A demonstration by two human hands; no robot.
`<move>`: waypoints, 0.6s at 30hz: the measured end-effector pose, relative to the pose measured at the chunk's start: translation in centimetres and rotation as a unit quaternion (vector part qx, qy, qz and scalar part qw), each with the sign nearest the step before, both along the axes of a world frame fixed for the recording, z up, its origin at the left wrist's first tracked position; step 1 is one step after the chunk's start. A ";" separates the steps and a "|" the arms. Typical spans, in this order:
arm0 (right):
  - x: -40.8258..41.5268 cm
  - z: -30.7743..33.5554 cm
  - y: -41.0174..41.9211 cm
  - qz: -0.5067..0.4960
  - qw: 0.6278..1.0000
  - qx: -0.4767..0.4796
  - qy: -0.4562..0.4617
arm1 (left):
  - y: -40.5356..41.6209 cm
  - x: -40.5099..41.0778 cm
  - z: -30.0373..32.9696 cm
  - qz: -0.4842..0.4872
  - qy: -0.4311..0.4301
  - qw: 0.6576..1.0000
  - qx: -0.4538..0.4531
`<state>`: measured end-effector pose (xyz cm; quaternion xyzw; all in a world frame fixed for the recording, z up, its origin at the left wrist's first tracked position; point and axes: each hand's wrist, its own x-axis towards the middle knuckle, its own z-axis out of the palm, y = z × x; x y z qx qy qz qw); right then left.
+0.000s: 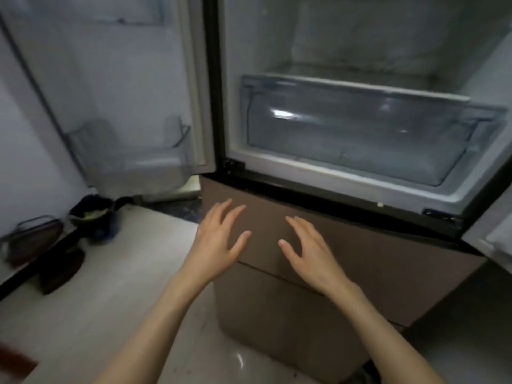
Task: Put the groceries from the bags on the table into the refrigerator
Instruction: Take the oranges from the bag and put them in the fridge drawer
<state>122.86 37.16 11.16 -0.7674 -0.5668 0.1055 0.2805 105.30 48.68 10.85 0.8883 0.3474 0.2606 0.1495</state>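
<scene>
Refrigerator (360, 65): upper compartment open, interior dim, no groceries visible inside; no bags or table in view either, so the goods' whereabouts cannot be told.

Left hand (219, 242): fingers spread and straight, holding nothing, raised in front of the brown lower drawer front (346, 259); whether it touches the panel cannot be told.

Right hand (310, 250): likewise spread, empty, just beside the left, before the same panel.

Crisper drawer (360, 131): clear plastic, at the bottom edge of the open compartment, apparently empty, seemingly pulled slightly forward. A shelf lies above it toward the back.

Left door (110, 79): swung wide, with a clear door bin (133, 159) at its lower edge, nothing seen in it.

Right door (496, 239): only a lower corner shows at the right edge.

Floor (110, 286): pale tiles; a dark bowl-like vessel (94, 214) and a brown bag-like item (30, 239) sit near the left wall, blurred.

Status, as judged: both hands free, loading not yet visibly begun; likely a turn back for goods is due.

Risks, as judged: doors left standing open while goods are fetched, warming the interior; the protruding crisper drawer catching an item or blocking the door closing; floor objects underfoot causing a trip when turning away with full hands.
</scene>
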 end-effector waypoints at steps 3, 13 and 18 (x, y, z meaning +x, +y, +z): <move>-4.4 -1.6 0.5 0.069 0.995 -0.068 -0.028 | -1.7 -5.4 -2.5 0.074 0.051 0.996 -0.006; -24.4 -3.9 4.8 0.278 0.949 -0.119 -0.087 | -6.6 -27.5 -7.2 0.287 0.099 0.946 -0.111; -37.8 -4.6 6.5 0.337 0.932 -0.093 -0.092 | -9.3 -41.9 -6.8 0.387 0.087 0.910 -0.123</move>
